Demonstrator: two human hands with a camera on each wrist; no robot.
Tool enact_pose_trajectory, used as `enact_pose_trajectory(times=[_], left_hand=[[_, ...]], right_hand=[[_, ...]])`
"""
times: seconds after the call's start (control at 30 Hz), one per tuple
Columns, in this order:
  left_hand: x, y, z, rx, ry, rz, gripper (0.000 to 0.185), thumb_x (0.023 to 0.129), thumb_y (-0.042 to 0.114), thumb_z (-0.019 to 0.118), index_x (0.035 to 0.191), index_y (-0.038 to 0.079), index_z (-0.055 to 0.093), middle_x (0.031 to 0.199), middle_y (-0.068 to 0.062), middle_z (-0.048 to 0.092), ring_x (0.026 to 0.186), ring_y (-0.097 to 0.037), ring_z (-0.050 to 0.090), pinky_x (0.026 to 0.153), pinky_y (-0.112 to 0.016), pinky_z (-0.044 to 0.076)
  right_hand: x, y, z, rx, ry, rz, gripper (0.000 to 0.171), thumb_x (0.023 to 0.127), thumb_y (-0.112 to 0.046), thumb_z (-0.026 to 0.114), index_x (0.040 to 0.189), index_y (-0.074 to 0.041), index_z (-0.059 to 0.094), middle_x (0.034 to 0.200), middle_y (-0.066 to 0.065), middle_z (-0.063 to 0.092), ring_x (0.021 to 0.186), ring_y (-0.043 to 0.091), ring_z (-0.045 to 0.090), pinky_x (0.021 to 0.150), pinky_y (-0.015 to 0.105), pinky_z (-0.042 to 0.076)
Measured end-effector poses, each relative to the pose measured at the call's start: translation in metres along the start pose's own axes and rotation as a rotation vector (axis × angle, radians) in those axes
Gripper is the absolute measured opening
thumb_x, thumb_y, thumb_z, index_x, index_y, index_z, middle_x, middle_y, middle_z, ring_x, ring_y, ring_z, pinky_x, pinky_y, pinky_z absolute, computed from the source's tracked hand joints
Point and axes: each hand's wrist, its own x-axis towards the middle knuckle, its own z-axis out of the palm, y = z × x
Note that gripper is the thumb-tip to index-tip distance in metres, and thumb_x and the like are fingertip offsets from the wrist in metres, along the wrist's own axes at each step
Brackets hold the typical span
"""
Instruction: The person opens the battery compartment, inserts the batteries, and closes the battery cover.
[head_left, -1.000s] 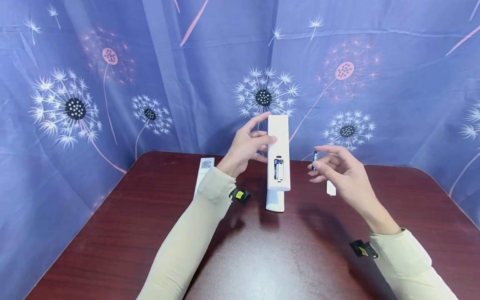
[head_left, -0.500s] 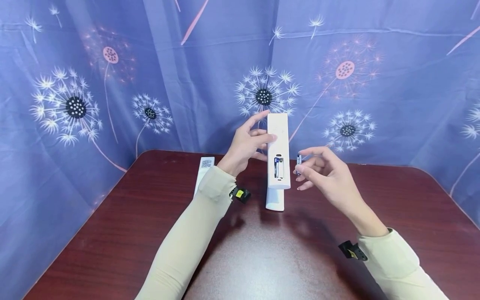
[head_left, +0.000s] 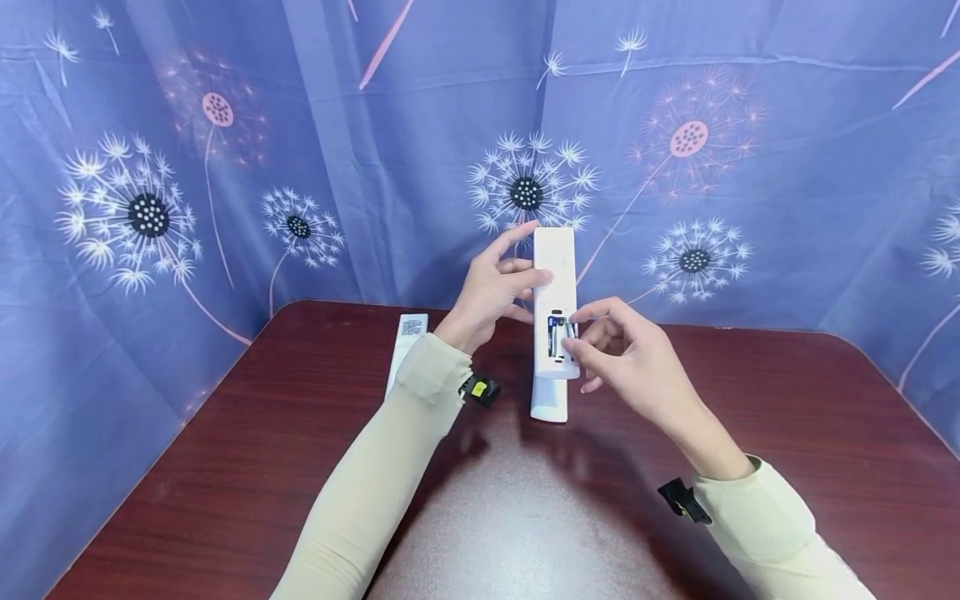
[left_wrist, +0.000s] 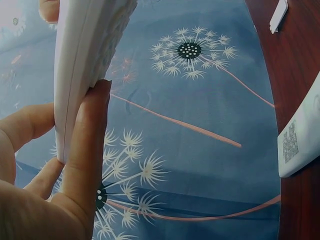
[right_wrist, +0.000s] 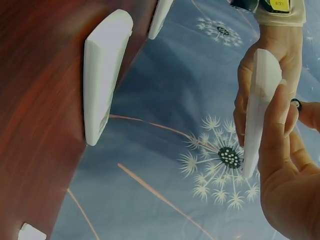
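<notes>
My left hand (head_left: 483, 300) grips a white remote control (head_left: 555, 262) upright above the table, its back toward me. In the left wrist view, rows of raised buttons show along the front of the remote (left_wrist: 95, 45). Low on its back the battery compartment is uncovered, and a dark blue battery (head_left: 552, 337) lies in the left slot. Thumb and index finger of my right hand (head_left: 637, 362) pinch a second battery (head_left: 570, 328) at the compartment's right side. The right wrist view catches just the end of that battery (right_wrist: 296, 104) beside the remote's edge.
Another white remote (head_left: 550, 406) lies on the dark red table (head_left: 480, 517), below the held one. A third, with a printed code (head_left: 409, 327), lies left, partly behind my left sleeve. A small white piece (right_wrist: 31, 233) shows in the right wrist view. A dandelion-patterned curtain (head_left: 420, 125) hangs behind.
My right hand has moved left with the pinched battery, from apart from the remote to its compartment. The left hand and the held remote stay almost still.
</notes>
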Motion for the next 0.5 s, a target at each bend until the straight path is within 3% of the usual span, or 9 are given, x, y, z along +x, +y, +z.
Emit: enact_pose_trajectory(times=[0.3,0.5], left_hand=[[0.001,-0.0018,0.0027,0.004,0.001,-0.011,0.074,0.096,-0.001,0.077,0.158,0.031,0.053,0.108,-0.012,0.07,0.07,-0.021,0.062,0.06,-0.045,0.065],[-0.0003,-0.0025,0.004,0.001,-0.002,-0.014,0.074,0.096,-0.001,0.077,0.158,0.031,0.053,0.107,-0.012,0.069,0.07,-0.021,0.06,0.059,-0.044,0.065]], right_hand=[[-0.0033,-0.0078,0.0015,-0.09,0.007,0.063,0.013,0.099,-0.01,0.078,0.103,-0.006,0.066,0.083,0.01,0.071,0.06,0.024,0.068,0.052,0.039,0.062],[-0.0033,-0.0091,0.0037,-0.149,0.001,0.096,0.008,0.1,-0.011,0.076,0.102,-0.009,0.069,0.082,0.008,0.071,0.062,0.022,0.067,0.052,0.038,0.061]])
